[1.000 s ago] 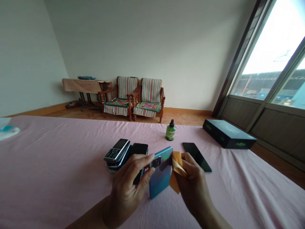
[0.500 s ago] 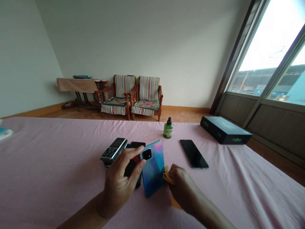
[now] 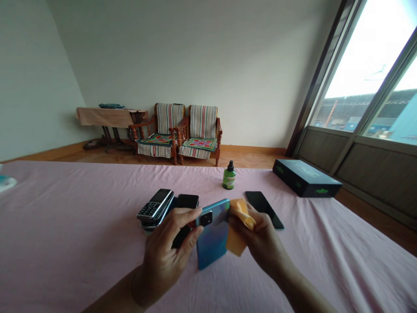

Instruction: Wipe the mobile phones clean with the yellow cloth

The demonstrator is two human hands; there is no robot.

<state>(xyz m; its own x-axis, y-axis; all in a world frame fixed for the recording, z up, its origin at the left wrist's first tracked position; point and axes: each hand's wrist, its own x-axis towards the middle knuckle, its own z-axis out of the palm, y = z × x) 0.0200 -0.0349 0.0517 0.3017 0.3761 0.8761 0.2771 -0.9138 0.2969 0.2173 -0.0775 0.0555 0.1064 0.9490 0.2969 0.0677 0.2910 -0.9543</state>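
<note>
A blue phone [image 3: 213, 241] is held tilted on its edge over the pink cloth, its back with the dark camera block toward me. My left hand [image 3: 169, 250] grips its upper left edge between thumb and fingers. In my right hand [image 3: 260, 237] is a bunched orange-yellow cloth [image 3: 237, 243], which meets the phone's upper right edge. Partly behind my left hand lies a dark phone [image 3: 187, 201]. Just left of that is a stack of phones with a keypad phone [image 3: 155, 204] on top.
Another black phone [image 3: 265, 211] lies behind my right hand. Farther back stand a green bottle [image 3: 229, 178] with a black cap and a black box [image 3: 306, 178]. All rest on the pink cloth [image 3: 81, 226]. Two wooden chairs are beyond it.
My right hand has moved up along the phone's right edge, bringing the cloth up with it. The phone has turned slightly and its top has shifted right.
</note>
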